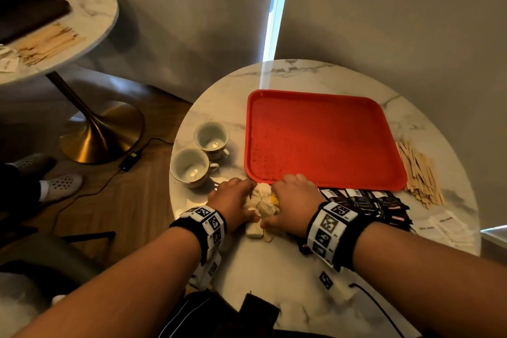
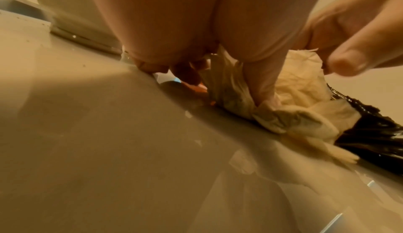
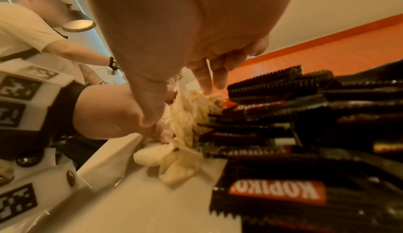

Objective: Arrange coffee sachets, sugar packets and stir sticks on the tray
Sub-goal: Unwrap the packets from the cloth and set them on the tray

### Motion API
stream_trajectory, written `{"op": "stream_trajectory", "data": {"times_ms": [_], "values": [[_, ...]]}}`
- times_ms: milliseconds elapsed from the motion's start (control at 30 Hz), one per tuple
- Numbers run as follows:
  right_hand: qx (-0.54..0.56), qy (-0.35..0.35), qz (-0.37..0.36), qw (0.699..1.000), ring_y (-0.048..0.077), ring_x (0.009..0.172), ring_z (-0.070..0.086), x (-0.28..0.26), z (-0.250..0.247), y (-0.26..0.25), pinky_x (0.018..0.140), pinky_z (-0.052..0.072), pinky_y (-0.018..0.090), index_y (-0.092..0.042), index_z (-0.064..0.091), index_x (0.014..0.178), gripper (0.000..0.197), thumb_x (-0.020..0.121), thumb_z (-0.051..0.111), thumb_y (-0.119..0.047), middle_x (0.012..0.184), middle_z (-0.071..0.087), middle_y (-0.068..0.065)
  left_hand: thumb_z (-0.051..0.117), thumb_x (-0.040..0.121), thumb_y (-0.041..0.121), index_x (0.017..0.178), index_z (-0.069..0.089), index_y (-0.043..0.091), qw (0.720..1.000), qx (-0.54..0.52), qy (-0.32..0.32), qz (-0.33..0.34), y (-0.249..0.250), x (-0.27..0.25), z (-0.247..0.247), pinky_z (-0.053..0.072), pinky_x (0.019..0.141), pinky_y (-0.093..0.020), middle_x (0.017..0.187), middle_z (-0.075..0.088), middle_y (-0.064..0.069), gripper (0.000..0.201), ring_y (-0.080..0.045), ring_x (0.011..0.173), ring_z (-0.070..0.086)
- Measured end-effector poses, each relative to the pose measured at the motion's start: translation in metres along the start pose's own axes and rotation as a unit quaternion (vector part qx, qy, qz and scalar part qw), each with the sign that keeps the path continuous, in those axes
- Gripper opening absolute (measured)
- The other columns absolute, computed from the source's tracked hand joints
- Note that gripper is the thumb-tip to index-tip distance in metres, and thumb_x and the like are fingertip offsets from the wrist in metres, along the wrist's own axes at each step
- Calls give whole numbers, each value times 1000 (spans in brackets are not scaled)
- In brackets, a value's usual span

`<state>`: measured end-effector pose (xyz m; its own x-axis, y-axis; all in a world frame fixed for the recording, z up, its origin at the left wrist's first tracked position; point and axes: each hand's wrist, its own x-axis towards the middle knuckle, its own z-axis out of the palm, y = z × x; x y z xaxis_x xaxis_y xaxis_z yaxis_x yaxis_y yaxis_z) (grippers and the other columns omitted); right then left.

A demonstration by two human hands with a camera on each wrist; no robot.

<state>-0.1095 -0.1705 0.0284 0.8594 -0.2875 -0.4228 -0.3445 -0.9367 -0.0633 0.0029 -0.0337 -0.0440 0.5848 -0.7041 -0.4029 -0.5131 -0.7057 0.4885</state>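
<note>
A red tray lies bare on the round marble table. Just in front of its near edge sits a heap of white sugar packets. My left hand and right hand close on the heap from either side, with fingers and thumbs curled round it. The left wrist view shows my thumb pressed into the packets. Black coffee sachets lie spread to the right of my right hand, and they fill the right wrist view. Wooden stir sticks are piled right of the tray.
Two empty white cups stand left of the tray, close to my left hand. More white packets lie at the table's right edge. A second table with sticks stands at the far left. Another person's feet are on the floor.
</note>
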Motion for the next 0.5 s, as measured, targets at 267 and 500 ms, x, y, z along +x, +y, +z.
{"op": "stream_trajectory", "data": {"times_ms": [267,500], "values": [[-22,0,31,999,26,114,43,11,8,-3,94,38,42,-26,58,121,54,81,62,-63,121,52,2,78,81,39,139,45,36,999,-28,-7,-22,-6,-2,-5,50,98,-39,131,54,-1,67,-21,116,57],[-27,-33,30,999,27,115,41,18,7,-4,95,34,43,-25,59,118,45,83,62,-53,120,51,2,79,80,37,143,40,36,998,-45,-1,-39,-5,-4,-10,50,97,-37,135,49,0,74,-20,118,56]]}}
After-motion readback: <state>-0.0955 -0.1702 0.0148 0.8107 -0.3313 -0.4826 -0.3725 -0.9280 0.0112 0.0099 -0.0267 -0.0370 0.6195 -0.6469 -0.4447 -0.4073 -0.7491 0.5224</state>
